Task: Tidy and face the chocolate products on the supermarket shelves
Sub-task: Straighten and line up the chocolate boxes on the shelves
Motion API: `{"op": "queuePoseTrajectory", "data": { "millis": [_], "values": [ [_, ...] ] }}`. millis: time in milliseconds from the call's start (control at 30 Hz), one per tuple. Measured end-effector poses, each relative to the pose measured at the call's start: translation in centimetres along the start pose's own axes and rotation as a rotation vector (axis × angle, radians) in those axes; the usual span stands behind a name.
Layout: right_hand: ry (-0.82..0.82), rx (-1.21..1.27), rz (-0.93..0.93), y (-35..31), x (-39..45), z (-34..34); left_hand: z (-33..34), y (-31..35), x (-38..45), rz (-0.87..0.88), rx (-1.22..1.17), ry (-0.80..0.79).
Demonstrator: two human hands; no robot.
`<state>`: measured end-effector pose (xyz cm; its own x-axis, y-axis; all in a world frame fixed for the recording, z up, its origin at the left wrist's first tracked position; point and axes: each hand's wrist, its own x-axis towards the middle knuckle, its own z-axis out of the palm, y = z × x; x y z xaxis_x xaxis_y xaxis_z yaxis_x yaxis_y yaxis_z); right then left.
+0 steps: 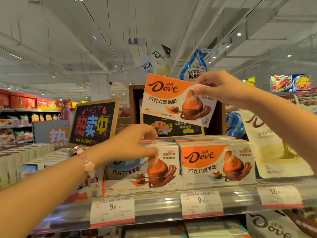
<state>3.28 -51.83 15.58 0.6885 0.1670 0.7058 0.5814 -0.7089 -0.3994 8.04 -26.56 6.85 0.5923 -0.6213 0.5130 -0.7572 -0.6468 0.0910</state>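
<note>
1. The top shelf (171, 201) runs across in front of me, its clear front rail carrying paper price tags (112, 211), two of them reading 9.90.
2. A large white Dove pouch (272, 152) leans at the right end of that shelf, just beside the boxes.
3. Two stacks of orange-and-white Dove chocolate boxes face outward on the shelf: the right stack (217, 162) shows its full logo, while the left stack (144, 169) is partly covered by an arm.
4. A chalkboard sign (93, 122) marked "HOT" in bright colours stands tilted behind the shelf, to the left of the stacks.
5. One Dove box (173, 100) is held up in the air above the stacks, tilted, with its printed face toward me and touching nothing but fingers.
6. The right hand (221, 88) pinches that raised box at its upper right corner, thumb on the front and fingers behind.
7. The left hand (130, 145) reaches to the top front edge of the left stack, thumb and fingers curled over it; whether it actually grips a box I cannot tell.
8. A pink bead bracelet (87, 162) circles the left wrist.
</note>
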Motion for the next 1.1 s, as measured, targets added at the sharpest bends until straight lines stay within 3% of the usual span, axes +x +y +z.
{"op": "queuePoseTrajectory", "data": {
  "millis": [167, 300, 433, 667, 1100],
  "values": [
    [0.004, -0.021, 0.07, 1.6, -1.8, -2.4, 1.7, 2.4, 3.5, -0.02, -0.178, -0.132],
    [0.012, -0.047, 0.099, 2.7, -3.0, -3.6, 2.9, 3.4, 6.0, -0.066, -0.241, -0.097],
    [0.039, -0.05, 0.105, 3.9, -3.7, -4.1, 3.2, 3.8, 7.4, -0.118, -0.288, -0.171],
    [0.052, -0.062, 0.069, 5.4, -4.3, -4.4, 2.8, 4.2, 7.0, -0.062, -0.389, -0.345],
    [0.011, -0.031, 0.063, 6.6, -4.0, -3.9, 2.9, 4.1, 7.2, -0.101, -0.429, -0.295]
  ]
}}
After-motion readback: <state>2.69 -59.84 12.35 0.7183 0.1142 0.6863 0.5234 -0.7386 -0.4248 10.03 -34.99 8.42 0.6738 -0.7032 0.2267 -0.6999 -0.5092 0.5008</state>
